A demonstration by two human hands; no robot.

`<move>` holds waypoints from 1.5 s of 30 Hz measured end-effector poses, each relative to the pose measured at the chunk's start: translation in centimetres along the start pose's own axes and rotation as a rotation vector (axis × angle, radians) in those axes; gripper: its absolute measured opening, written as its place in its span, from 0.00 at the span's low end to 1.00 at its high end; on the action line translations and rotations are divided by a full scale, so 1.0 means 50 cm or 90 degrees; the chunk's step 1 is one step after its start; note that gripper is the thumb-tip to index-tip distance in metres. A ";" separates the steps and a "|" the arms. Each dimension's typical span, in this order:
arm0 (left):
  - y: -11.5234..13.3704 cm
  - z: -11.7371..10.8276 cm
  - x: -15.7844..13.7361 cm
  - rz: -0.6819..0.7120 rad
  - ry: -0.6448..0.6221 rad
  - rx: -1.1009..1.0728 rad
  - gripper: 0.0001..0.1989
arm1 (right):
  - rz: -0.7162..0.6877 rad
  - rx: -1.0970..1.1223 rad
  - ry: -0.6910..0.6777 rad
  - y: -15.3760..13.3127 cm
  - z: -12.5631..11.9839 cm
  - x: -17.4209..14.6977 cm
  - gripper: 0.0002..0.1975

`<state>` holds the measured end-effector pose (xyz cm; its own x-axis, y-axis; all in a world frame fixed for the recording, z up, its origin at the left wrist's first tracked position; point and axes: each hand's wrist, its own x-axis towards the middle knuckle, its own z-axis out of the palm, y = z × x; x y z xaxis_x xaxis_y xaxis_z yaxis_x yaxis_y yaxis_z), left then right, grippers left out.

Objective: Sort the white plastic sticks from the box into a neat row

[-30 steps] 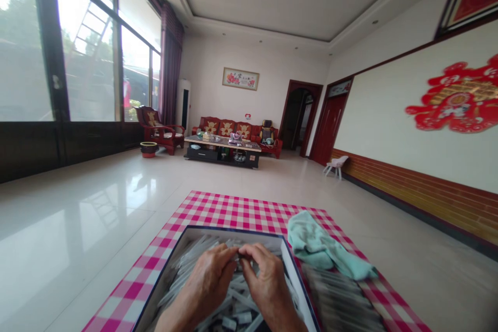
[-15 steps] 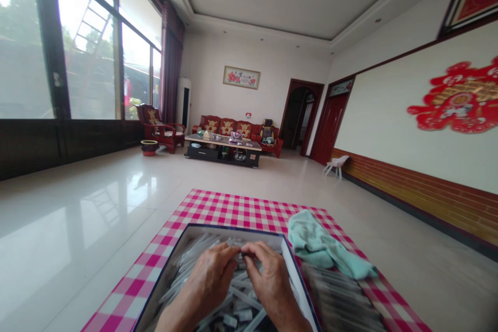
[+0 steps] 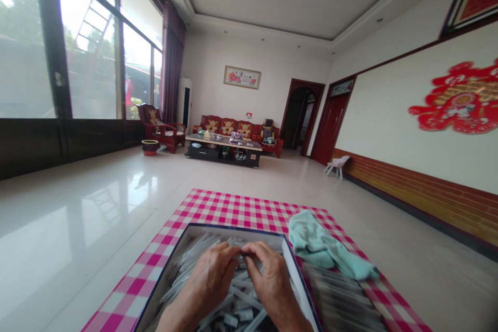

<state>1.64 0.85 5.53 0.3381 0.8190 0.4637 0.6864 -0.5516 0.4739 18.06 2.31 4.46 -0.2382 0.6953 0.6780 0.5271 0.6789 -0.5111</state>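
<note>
Both hands meet fingertip to fingertip above an open box (image 3: pixel 292 257) with a dark blue rim and white inner walls. Inside it lie many translucent white plastic tubes (image 3: pixel 185 265), with some dark pieces among them. My right hand (image 3: pixel 270 270) pinches a small dark piece (image 3: pixel 244 254) between thumb and forefinger; its kind is too small to make out. My left hand (image 3: pixel 216 270) is closed too, its fingertips against the same spot, and what they grip is hidden behind the knuckles.
A pink and white checked cloth (image 3: pixel 233 207) lies under the box. To the box's right are a crumpled mint-green towel (image 3: pixel 315 241) and a blurred row of dark, slender clear-cased items (image 3: pixel 342 295). Farther off stand a coffee table (image 3: pixel 223 150) and a wooden sofa (image 3: pixel 227 124).
</note>
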 end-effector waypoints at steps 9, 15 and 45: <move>-0.002 0.009 0.002 0.022 0.009 0.029 0.11 | -0.005 -0.013 -0.016 -0.010 -0.002 -0.001 0.10; 0.000 0.012 0.001 0.015 0.006 0.004 0.11 | 0.011 0.025 -0.034 -0.014 -0.009 0.002 0.10; 0.014 0.006 0.007 0.033 0.022 0.026 0.17 | 0.189 0.182 -0.092 -0.020 -0.049 -0.004 0.08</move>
<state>2.43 0.80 5.80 0.3521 0.7833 0.5123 0.6947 -0.5855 0.4178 19.59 0.91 6.16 -0.2333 0.8822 0.4091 0.3470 0.4685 -0.8124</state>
